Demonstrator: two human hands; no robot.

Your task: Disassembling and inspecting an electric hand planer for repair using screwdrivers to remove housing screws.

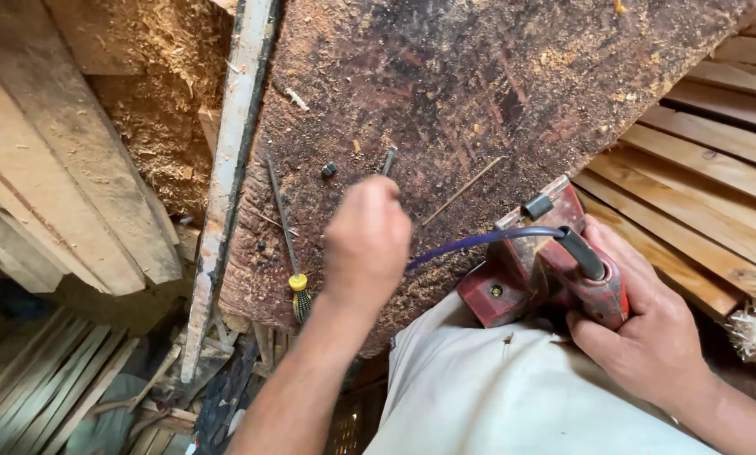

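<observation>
Left hand (pixel 366 244) closes fingertips around the small bolt (pixel 388 160) mid-frame on the dusty table (pixel 479 93); right hand (pixel 639 312) grips the red power planer (pixel 538 270), lower right. Best pinch firmly, keeping the planer steady.

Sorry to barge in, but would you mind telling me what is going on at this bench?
A person holds a red power tool against their lap with the right hand. The left hand reaches onto the dusty workbench, fingers closing on a small metal bolt. A yellow-handled screwdriver lies beside it.
</observation>
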